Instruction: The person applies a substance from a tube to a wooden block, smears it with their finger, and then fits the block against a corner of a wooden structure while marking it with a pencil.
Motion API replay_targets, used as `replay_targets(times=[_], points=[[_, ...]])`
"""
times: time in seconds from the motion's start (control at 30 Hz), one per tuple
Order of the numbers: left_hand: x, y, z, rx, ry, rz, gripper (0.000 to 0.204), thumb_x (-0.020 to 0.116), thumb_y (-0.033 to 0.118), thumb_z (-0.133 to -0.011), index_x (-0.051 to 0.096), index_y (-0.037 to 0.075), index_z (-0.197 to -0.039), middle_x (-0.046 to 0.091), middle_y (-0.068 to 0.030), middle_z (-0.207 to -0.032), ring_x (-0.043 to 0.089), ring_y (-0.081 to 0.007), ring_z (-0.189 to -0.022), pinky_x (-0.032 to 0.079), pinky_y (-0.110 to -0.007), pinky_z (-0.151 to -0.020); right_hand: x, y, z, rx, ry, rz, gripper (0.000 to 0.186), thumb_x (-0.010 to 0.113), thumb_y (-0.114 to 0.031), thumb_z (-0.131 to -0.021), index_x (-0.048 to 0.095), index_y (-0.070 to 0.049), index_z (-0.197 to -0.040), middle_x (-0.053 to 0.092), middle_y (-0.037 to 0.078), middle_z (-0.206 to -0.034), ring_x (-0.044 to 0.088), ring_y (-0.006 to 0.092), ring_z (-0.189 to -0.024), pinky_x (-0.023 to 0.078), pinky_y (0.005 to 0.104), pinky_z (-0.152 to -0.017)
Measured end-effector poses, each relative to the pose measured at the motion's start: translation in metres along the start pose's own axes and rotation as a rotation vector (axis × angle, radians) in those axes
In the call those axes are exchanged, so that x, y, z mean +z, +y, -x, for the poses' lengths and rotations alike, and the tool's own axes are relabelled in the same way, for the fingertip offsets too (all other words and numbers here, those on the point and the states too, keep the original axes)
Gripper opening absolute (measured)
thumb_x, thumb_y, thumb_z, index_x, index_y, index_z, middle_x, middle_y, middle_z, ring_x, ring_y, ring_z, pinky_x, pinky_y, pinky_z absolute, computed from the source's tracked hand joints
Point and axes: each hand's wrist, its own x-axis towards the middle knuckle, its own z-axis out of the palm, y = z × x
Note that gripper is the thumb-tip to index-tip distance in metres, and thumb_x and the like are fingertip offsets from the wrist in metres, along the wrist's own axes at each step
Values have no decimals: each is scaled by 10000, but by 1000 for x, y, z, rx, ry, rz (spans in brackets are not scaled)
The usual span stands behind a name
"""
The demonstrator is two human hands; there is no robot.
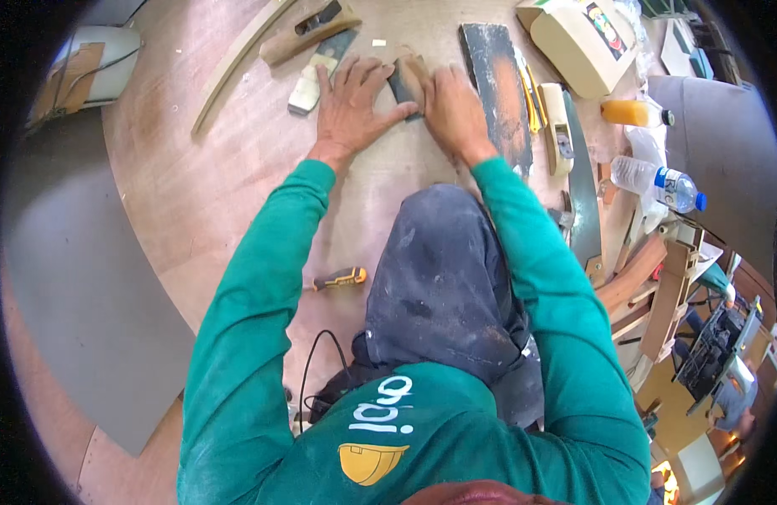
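Note:
My left hand (350, 105) rests palm down on the light wooden board (237, 185), its fingers spread. Its thumb reaches right to the edge of a small dark-and-brown piece (402, 84), which looks like folded sandpaper or a thin block. My right hand (454, 111) has its fingers curled together on the piece's brown side, partly hiding it. To the left of the piece lies a pale-handled flat tool (315, 84) with a dark blade, close to my left fingertips. A long black board (499, 97) with worn reddish patches lies just right of my right hand.
Wooden hand planes lie far left (308, 35) and right (559, 135). A curved wood strip (237, 67), yellow utility knife (531, 97), saw blade (583, 194), screwdriver (340, 279), cardboard box (578, 46), juice bottle (632, 114) and water bottle (657, 183) surround me. Another person (733, 396) is at far right.

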Motion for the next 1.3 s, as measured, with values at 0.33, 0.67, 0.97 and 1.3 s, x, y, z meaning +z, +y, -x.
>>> replay_targets(times=[0.33,0.67,0.97,1.3], points=[[4,1,-16,55,150,-34,641,756,667,-853,696,327,-1393,509,-49,-1530,337,-320,-1534,168,-757,-1226,-23,2,15,10,26,1,242,613,-216,-1037,648,24,-1029,656,250,-1062,676,449,-1008,552,532,-884],[-4,6,-3,30,37,-17,611,776,646,-837,715,349,-1368,538,-42,-1496,354,-317,-1526,149,-763,-1224,9,-12,-12,51,80,-2,227,601,-203,-1034,654,16,-1005,668,274,-1066,694,468,-963,568,539,-847],[2,0,1,38,87,-18,598,777,643,-843,727,332,-1351,558,-54,-1470,366,-345,-1522,141,-767,-1220,-14,-22,1,-136,81,8,198,614,-174,-1029,646,9,-1098,654,244,-1089,698,466,-960,572,557,-837],[-3,4,3,28,82,5,632,771,663,-840,719,313,-1365,547,-63,-1478,370,-341,-1518,126,-730,-1246,-19,-15,26,-61,-32,46,261,645,-168,-985,654,-16,-1196,677,258,-1174,700,432,-1013,565,531,-903]])
